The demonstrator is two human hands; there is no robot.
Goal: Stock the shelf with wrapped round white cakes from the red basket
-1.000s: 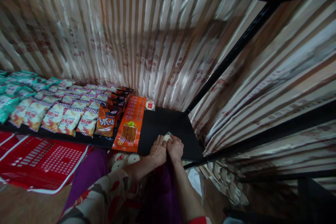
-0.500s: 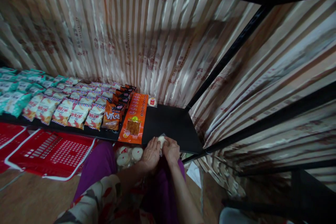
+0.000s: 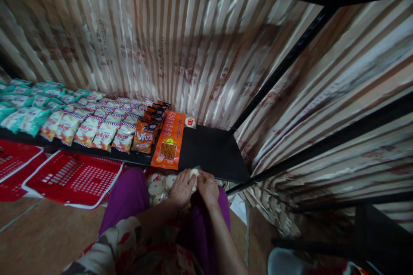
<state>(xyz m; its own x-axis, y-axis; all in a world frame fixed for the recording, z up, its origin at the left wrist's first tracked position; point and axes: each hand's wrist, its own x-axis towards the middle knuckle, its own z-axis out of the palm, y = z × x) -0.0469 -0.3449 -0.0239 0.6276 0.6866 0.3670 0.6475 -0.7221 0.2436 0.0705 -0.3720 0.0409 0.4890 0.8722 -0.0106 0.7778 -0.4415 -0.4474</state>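
Note:
My left hand [image 3: 181, 187] and my right hand [image 3: 208, 186] meet over my lap, just in front of the shelf edge. Between them they hold a round white cake in clear wrap [image 3: 194, 173], its lower part covered by my fingers. Beside and partly behind my left hand, several more round white wrapped cakes [image 3: 156, 187] sit close together between my knees and the shelf. One similar small packet with a red label [image 3: 190, 121] lies at the back of the black shelf [image 3: 209, 148], touching or very near a flat orange snack packet [image 3: 168, 139].
Rows of orange-black bags [image 3: 143, 137], white-red bags [image 3: 103, 135] and teal bags [image 3: 34, 120] fill the shelf's left part. Red baskets [image 3: 75, 176] stand below it. A dark post [image 3: 280, 71] rises at the right, before a striped curtain [image 3: 193, 43].
My view has shifted slightly, so the shelf goods appear further right and a little higher. My hands stay together around the wrapped cake, now a bit further left over the lap.

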